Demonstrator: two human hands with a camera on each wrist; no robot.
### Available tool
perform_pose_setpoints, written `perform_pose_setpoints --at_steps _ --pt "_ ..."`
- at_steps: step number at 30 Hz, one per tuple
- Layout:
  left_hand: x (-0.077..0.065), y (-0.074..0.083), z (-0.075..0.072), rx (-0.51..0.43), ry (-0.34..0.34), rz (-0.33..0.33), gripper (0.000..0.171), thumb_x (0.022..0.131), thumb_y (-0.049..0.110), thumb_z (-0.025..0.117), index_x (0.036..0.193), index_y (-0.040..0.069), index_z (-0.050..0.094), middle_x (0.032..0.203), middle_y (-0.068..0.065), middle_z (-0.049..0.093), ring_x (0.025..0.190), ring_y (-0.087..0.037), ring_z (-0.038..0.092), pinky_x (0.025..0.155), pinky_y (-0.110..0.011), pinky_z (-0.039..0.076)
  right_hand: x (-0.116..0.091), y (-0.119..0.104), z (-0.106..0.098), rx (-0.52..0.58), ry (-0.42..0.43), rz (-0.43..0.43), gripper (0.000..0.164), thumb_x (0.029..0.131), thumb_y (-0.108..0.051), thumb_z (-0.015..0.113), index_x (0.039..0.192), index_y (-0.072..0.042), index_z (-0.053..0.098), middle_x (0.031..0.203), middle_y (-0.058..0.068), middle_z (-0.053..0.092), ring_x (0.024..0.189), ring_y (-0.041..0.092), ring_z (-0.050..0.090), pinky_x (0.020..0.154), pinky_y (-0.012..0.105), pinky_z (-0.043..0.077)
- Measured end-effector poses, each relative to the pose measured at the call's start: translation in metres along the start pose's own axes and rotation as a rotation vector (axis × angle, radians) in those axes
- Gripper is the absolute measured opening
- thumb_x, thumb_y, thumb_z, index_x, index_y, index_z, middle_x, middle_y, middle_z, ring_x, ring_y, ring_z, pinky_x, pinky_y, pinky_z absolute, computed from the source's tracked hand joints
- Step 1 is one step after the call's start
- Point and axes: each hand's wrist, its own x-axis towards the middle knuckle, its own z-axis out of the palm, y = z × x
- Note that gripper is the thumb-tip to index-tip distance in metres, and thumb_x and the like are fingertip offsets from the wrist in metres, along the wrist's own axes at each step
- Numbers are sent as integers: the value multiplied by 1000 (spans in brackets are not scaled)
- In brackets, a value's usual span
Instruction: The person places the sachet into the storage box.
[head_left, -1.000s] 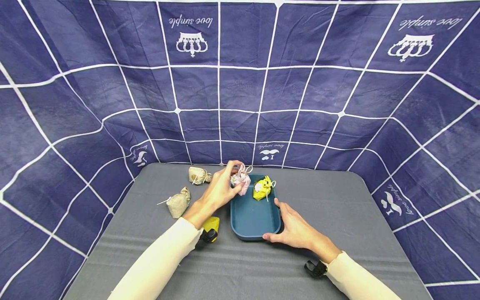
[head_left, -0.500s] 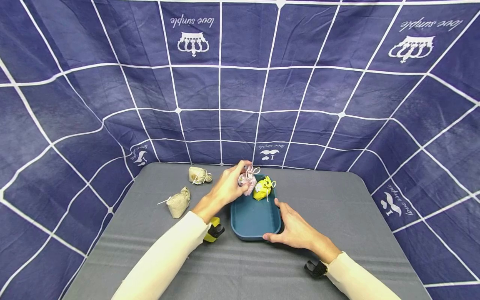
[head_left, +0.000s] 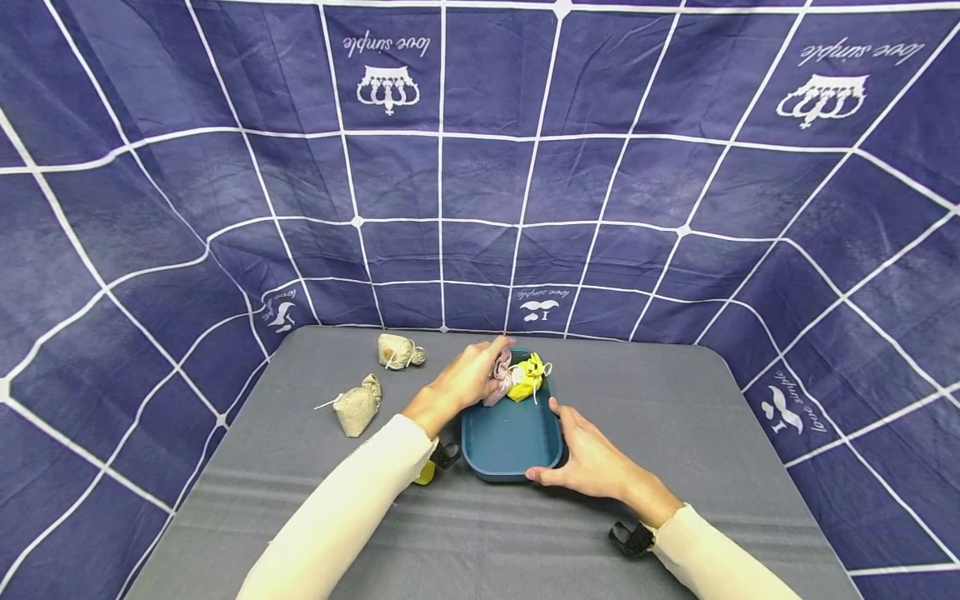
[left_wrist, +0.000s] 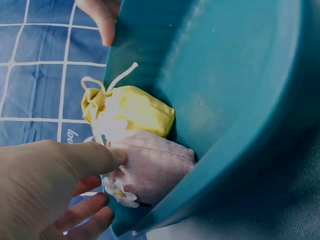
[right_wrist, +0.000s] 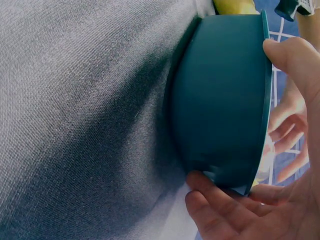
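Note:
A teal-blue plastic tray (head_left: 510, 446) with rounded corners stands on the grey cloth. Inside its far left corner is a pale pink drawstring pouch (left_wrist: 155, 170) with a white flower, pinched by my left hand (head_left: 467, 375) between thumb and fingers. A yellow drawstring pouch (head_left: 528, 377) lies right beside it, touching it, its cords toward the far right rim. My right hand (head_left: 588, 457) holds the tray's near right corner, thumb on the near rim and fingers along the right side, as the right wrist view also shows.
Two beige drawstring pouches lie on the table left of the tray: one far back (head_left: 395, 352), one nearer (head_left: 357, 408). A yellow object (head_left: 426, 473) is mostly hidden by my left wrist. A dark blue white-lined cloth (head_left: 480, 183) hangs around the table's back and sides.
My left hand has moved right and down, carrying the pink pouch from above the tray's left rim into its far end, against the yellow pouch. My right hand has stayed put.

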Motion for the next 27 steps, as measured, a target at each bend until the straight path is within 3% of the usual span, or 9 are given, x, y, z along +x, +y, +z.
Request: perform_pose_setpoints --at_steps 5,16,20,27 --pt "-1 0 3 26 -39 -26 74 99 3 92 164 13 58 140 -24 78 126 -41 80 109 -55 67 0 -1 1 -5 -2 -13 129 86 -67 97 172 10 39 173 26 57 155 45 63 127 63 54" --pt "-11 1 -7 72 -21 -40 68 99 10 93 160 16 63 147 -18 76 133 -38 79 109 -56 67 0 0 2 1 2 -2 130 85 -67 97 173 10 39 172 26 58 154 44 64 127 62 54" --pt "-19 1 -14 87 -17 -38 63 100 12 93 157 15 67 143 -16 78 130 -37 80 107 -56 68 0 1 1 -1 9 -10 130 85 -66 97 172 10 39 172 27 58 153 44 64 127 62 55" --pt "-42 -6 -26 100 -8 -24 53 105 20 89 154 13 71 152 -15 77 142 -36 76 120 -54 62 1 1 0 3 -4 -12 128 86 -66 97 172 10 39 173 28 57 154 45 63 127 64 54"
